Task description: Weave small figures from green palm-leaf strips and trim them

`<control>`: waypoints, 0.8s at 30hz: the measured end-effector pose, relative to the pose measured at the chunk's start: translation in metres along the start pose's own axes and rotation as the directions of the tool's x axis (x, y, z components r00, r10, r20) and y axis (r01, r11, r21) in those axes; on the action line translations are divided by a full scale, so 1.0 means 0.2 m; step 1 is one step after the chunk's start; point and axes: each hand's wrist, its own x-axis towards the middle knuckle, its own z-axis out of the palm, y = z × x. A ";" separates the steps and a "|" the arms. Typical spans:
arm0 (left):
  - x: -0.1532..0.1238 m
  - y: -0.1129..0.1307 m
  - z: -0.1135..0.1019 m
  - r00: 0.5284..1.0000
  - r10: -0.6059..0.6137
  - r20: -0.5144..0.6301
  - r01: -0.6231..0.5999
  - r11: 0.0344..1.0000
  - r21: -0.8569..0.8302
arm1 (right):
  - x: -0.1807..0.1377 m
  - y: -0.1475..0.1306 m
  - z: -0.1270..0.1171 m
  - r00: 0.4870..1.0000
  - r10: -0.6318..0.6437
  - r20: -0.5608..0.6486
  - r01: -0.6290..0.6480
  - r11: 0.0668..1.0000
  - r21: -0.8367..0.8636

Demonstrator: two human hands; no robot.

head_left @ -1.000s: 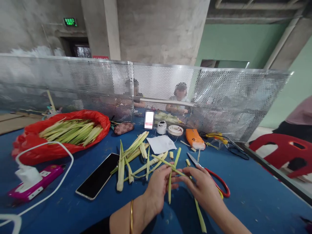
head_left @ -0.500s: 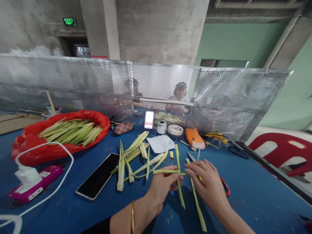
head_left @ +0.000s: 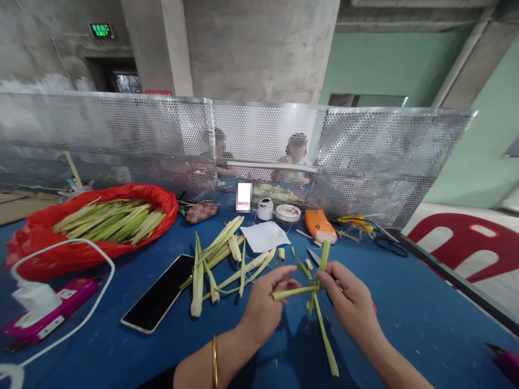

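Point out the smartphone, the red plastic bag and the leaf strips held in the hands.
smartphone (head_left: 160, 294), head view, middle of its dark screen.
red plastic bag (head_left: 48, 254), head view, its crumpled front wall.
leaf strips (head_left: 294, 292), head view, middle of the crosswise strip.

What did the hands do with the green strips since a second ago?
The left hand and right hand raised the crossed leaf strips higher above the blue table, and one strip end now points up above the right hand. Both kept holding them. The phone and red bag of leaves stayed put.
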 end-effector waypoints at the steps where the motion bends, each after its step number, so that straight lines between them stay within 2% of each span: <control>1: 0.01 0.02 -0.02 0.999 -0.046 -0.026 0.045 0.999 -0.015 | 0.00 0.00 -0.01 1.000 -0.008 0.015 0.009 1.000 -0.028; 4: 0.02 0.10 -0.07 0.986 -0.149 0.069 0.153 0.987 -0.055 | 0.01 0.01 -0.01 0.987 -0.024 0.161 0.036 0.997 -0.070; 7: 0.02 0.17 -0.11 0.939 -0.272 0.212 0.272 0.962 0.029 | 0.02 0.02 -0.01 0.963 -0.022 0.269 0.048 0.995 -0.089; 11: 0.00 0.16 -0.09 0.917 -0.270 0.294 0.235 0.960 0.150 | 0.01 0.01 0.00 0.944 -0.040 0.326 0.063 0.996 -0.062; 14: -0.01 0.11 -0.06 0.901 -0.207 0.382 0.142 0.971 0.191 | -0.01 -0.04 0.01 0.952 -0.097 0.290 0.103 0.995 -0.005; 17: -0.02 0.11 -0.03 0.878 -0.201 0.434 0.107 0.967 0.233 | -0.03 -0.09 0.02 0.957 -0.188 0.221 0.180 0.982 0.060; 21: -0.05 0.11 -0.01 0.871 -0.207 0.445 0.086 0.957 0.277 | -0.05 -0.11 0.03 0.945 -0.269 0.186 0.258 0.962 0.085; 24: -0.06 0.06 0.01 0.900 -0.181 0.396 0.048 0.945 0.323 | -0.06 -0.11 0.03 0.937 -0.314 0.154 0.305 0.949 0.081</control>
